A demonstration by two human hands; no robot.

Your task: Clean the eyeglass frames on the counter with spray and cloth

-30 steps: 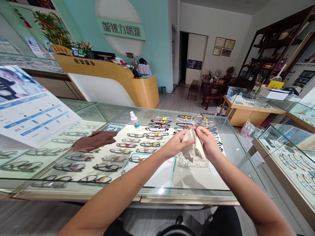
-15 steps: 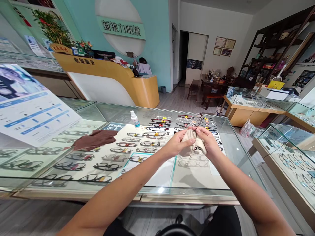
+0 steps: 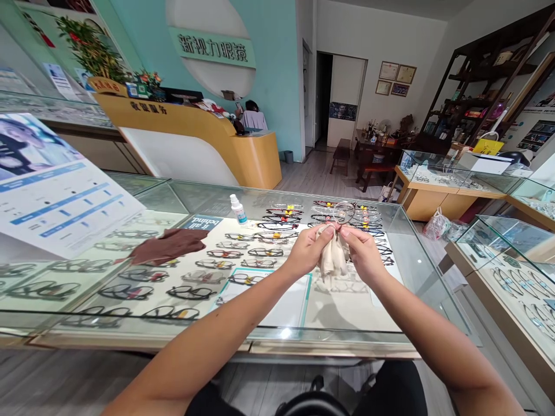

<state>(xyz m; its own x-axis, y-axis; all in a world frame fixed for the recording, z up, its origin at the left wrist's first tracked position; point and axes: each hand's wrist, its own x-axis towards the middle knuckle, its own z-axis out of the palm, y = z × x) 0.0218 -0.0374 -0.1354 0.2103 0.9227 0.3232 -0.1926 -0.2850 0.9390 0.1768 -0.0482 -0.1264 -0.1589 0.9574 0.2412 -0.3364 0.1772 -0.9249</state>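
The left hand's [image 3: 306, 249] fingers are clamped on the cloth [image 3: 333, 260]; the right hand's [image 3: 365, 253] pinch the glasses [image 3: 344, 213]. Steadying the rim and pressing lightly should spare the lens. The glasses stick up just beyond the fingertips, over the surface [image 3: 368, 320], right of the bottle [image 3: 238, 211].

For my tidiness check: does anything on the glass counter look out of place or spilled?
The brown cloth lies crumpled on the glass counter, untidy against the neat rows of glasses below. No spill shows around the white bottle.
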